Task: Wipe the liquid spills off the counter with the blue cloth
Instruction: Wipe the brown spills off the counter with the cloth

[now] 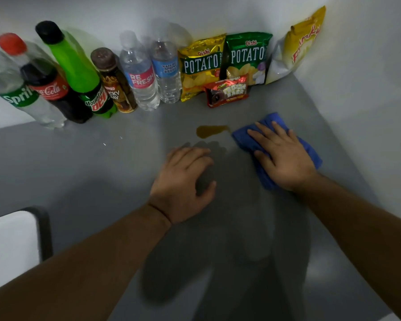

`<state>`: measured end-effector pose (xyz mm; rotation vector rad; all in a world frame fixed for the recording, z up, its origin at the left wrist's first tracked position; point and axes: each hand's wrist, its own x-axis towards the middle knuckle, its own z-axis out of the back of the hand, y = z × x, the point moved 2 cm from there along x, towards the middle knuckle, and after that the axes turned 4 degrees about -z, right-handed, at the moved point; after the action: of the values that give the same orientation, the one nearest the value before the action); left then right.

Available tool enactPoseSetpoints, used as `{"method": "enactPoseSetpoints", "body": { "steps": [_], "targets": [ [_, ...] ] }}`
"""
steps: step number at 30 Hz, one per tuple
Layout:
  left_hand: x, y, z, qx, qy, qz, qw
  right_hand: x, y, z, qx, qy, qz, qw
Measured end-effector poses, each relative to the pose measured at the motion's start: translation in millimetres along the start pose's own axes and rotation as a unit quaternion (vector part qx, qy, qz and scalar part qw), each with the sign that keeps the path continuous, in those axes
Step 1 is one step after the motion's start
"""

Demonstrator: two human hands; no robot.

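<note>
Grey desk (79,170) carried a row of bottles (79,77) along its back edge at the left. Near the middle, the left hand (183,181) rested on bare surface, fingers loosely curved, holding nothing. Just beyond its fingertips lay a brownish spill (212,130). Just beside the spill's right end, the blue cloth (241,137) lay under the right hand (285,158), which pressed it flat with fingers spread.

My right hand (285,158) lies on the cloth (270,119); the spill (210,131) is just left of it, my left hand (185,181) before the spill.
</note>
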<state>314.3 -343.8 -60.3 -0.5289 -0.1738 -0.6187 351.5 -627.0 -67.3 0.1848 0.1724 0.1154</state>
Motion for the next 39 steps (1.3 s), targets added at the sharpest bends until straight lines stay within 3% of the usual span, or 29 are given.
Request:
{"method": "enactPoseSetpoints", "body": {
  "steps": [7,12,16,23,28,32,39],
  "targets": [
    [-16,60,28,0.055,0.049,0.093,0.993,44,36,-9,-0.017,-0.031,-0.166,0.986],
    [-18,63,25,0.060,0.035,0.105,0.992,29,60,-14,-0.005,-0.020,-0.067,0.998],
    [-20,64,24,0.059,0.022,0.105,0.992,3,38,-11,-0.006,0.005,-0.001,1.000],
    [-20,63,23,0.084,0.030,0.103,0.991,50,65,-15,-0.009,-0.032,-0.126,0.991],
    [-20,64,24,0.085,0.037,0.106,0.990,27,102,-22,-0.003,-0.016,-0.038,0.999],
    [-20,65,24,0.075,0.040,0.112,0.990,-1,78,-14,0.022,0.002,0.032,0.999],
    [-19,63,25,0.079,0.045,0.116,0.989,46,100,-15,0.016,-0.047,-0.092,0.994]
  ]
}}
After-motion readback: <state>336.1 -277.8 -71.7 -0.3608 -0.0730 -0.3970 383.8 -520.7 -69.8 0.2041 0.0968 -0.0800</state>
